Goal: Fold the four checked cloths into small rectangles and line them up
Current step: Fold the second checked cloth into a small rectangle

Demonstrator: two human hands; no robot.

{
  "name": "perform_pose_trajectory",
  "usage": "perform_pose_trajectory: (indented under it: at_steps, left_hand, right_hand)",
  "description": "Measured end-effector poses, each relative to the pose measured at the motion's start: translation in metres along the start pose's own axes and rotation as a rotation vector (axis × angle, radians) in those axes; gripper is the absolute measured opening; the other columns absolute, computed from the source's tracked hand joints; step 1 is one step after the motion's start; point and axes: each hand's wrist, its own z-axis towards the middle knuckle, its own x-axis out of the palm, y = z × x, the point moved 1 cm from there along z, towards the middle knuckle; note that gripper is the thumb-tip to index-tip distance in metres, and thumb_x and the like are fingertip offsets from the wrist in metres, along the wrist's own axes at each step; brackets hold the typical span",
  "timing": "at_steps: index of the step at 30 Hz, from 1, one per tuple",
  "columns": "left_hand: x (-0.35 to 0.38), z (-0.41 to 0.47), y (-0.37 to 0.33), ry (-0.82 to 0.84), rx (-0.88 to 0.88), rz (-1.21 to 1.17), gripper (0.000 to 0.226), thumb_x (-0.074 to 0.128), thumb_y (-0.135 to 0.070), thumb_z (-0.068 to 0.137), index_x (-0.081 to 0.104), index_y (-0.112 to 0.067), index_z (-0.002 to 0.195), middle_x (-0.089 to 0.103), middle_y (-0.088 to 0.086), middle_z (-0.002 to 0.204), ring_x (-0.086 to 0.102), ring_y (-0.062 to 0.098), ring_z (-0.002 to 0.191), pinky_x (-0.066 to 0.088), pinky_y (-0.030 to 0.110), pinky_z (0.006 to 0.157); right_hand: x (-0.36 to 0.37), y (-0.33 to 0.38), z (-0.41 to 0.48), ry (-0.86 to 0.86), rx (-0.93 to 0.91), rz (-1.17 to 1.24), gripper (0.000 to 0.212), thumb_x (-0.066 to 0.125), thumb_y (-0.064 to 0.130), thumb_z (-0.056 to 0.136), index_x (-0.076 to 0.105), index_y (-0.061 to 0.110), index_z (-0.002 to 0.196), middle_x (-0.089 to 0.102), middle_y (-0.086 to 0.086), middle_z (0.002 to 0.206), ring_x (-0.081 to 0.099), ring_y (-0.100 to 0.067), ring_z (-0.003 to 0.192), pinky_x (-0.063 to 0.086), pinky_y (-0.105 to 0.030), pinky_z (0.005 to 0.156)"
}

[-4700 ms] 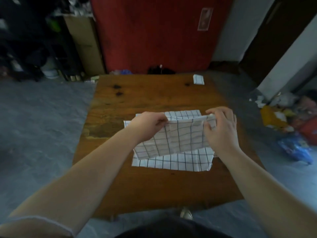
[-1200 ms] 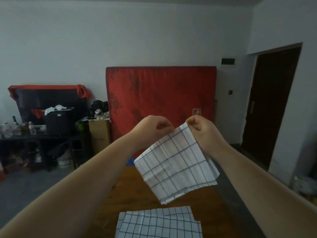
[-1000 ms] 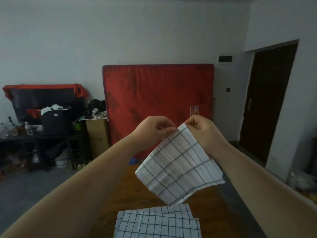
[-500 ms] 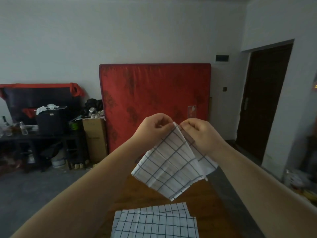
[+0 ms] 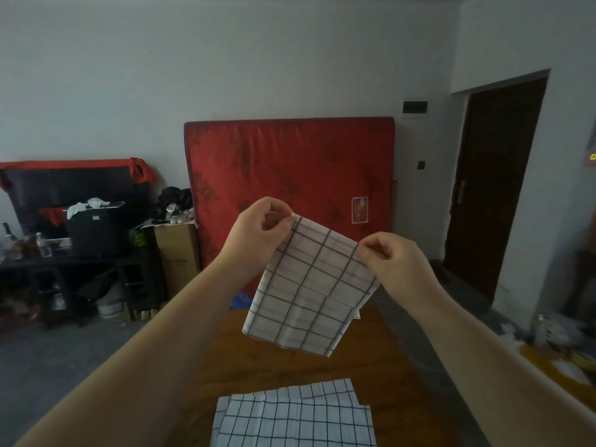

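White checked cloth (image 5: 309,291), 1, aloft; left hand (image 5: 258,233), right hand (image 5: 396,262) pinch top corners; 2 stacked cloths (image 5: 296,417) on table (image 5: 258,359).

A wooden table (image 5: 290,375) stretches away from the viewer. Above its middle, a left hand (image 5: 258,233) and a right hand (image 5: 396,262) pinch the top corners of a folded checked cloth (image 5: 309,291). It hangs in the air above the tabletop, and with both forearms it fills that space. On the table's near end lies a flat pile of checked cloths (image 5: 290,421), covering the middle of its width. Between the pile and the hanging cloth's lower edge, a band of bare wood runs across the table. Beyond the table's far end, a red mattress (image 5: 290,175) stands upright. Left of the table is open floor, bounded by a cardboard box (image 5: 175,253).
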Motion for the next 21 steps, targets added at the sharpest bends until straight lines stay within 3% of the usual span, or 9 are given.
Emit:
perform_pose_trajectory:
  at_steps: [3, 6, 10, 15, 21]
  left_hand:
    - [-0.005, -0.004, -0.001, 0.011, 0.012, -0.029, 0.017, 0.067, -0.016, 0.096, 0.067, -0.031, 0.105, 0.076, -0.01, 0.091, 0.071, 0.007, 0.085, 0.057, 0.026, 0.079]
    - [-0.005, -0.006, 0.0, 0.081, 0.058, 0.008, 0.026, 0.065, -0.013, 0.098, 0.068, -0.035, 0.11, 0.074, -0.015, 0.087, 0.069, 0.002, 0.081, 0.054, 0.017, 0.073]
    - [-0.006, -0.004, 0.001, 0.077, 0.068, 0.106, 0.019, 0.07, -0.019, 0.095, 0.075, -0.038, 0.092, 0.072, -0.018, 0.081, 0.065, 0.0, 0.076, 0.053, 0.014, 0.071]
    - [-0.006, -0.005, -0.002, 0.027, 0.029, 0.093, 0.017, 0.073, -0.019, 0.092, 0.075, -0.035, 0.088, 0.074, -0.019, 0.083, 0.067, -0.003, 0.079, 0.05, 0.007, 0.067]
    - [-0.006, -0.003, 0.0, -0.01, -0.025, 0.006, 0.014, 0.074, -0.013, 0.091, 0.077, -0.027, 0.089, 0.076, -0.018, 0.081, 0.069, -0.006, 0.077, 0.049, 0.007, 0.067]
  right_hand:
    - [-0.002, -0.004, 0.001, 0.012, 0.064, 0.074, 0.007, 0.067, 0.032, 0.097, 0.073, 0.033, 0.093, 0.074, 0.01, 0.091, 0.069, -0.006, 0.086, 0.057, -0.03, 0.08]
    - [-0.002, -0.005, -0.001, -0.006, 0.085, 0.15, 0.006, 0.069, 0.028, 0.096, 0.073, 0.032, 0.094, 0.074, 0.008, 0.093, 0.07, -0.01, 0.088, 0.057, -0.03, 0.078]
    - [-0.003, -0.003, -0.004, -0.035, 0.064, 0.179, 0.01, 0.069, 0.024, 0.096, 0.069, 0.034, 0.099, 0.072, 0.008, 0.098, 0.07, -0.007, 0.088, 0.057, -0.027, 0.072]
    - [-0.01, -0.005, -0.004, -0.028, 0.096, 0.242, 0.012, 0.067, 0.022, 0.097, 0.067, 0.032, 0.104, 0.072, 0.004, 0.103, 0.073, -0.014, 0.089, 0.06, -0.028, 0.069]
    - [-0.011, -0.012, 0.0, -0.019, 0.224, 0.382, 0.013, 0.065, 0.022, 0.098, 0.077, 0.026, 0.093, 0.077, 0.0, 0.096, 0.072, -0.023, 0.099, 0.057, -0.052, 0.097]
